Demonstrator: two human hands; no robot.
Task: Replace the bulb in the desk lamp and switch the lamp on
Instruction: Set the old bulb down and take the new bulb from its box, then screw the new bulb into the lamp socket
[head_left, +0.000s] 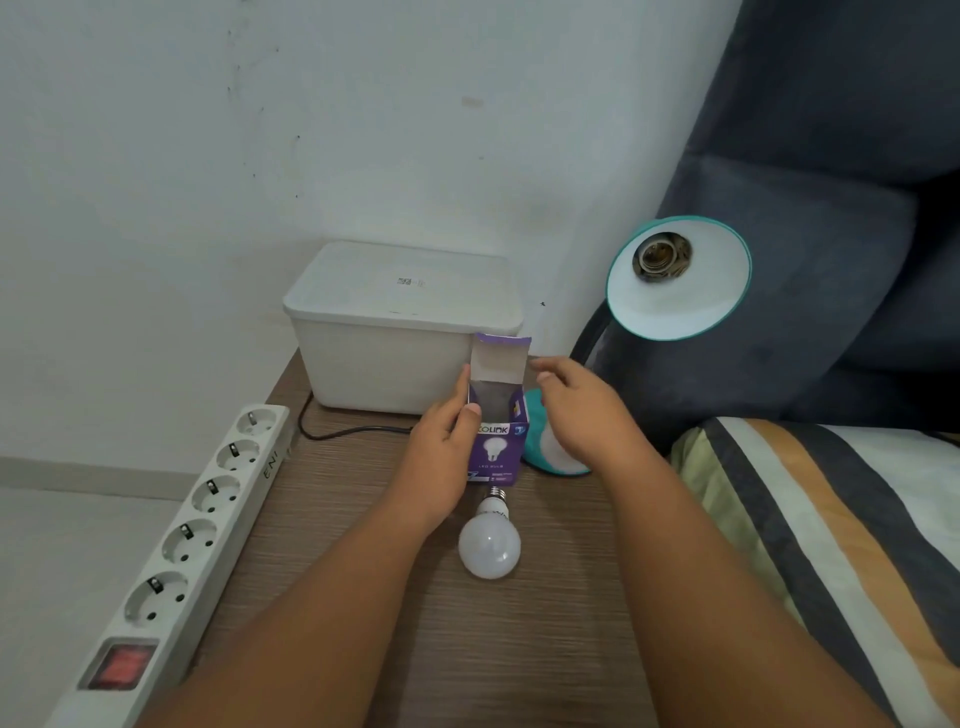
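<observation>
On the wooden worktop (545, 623), seen from the head camera, a purple bulb box (500, 415) stands upright with its top flap open, right in front of a white lidded bin (400, 322) against the wall. The left hand (441, 447) grips the box by its left side, thumb on the front face and fingers wrapped behind. The right hand (582, 410) hovers just beside the box's right edge with fingers loosely spread, holding nothing; it is slightly blurred. I cannot tell whether anything is inside the box.

One bulb (490, 540) lies on its side on the worktop just in front of the box, screw cap pointing at the box, round white dome toward the person. Whether it is the old or the new one cannot be told. It should be light and smooth, likely to roll if nudged, and breakable if dropped, so it is best cupped around the dome with the fingertips, leaving the metal thread free for the socket.

To the right, the one teal desk lamp (680, 280) leans its shade toward the camera with the socket (660, 255) bare and empty; its base (550, 447) sits behind the right hand. One black cable (343, 431) runs along the worktop. One power strip (192, 525) lies at the left edge with five outlets, all empty, and one red rocker switch (122, 666).
</observation>
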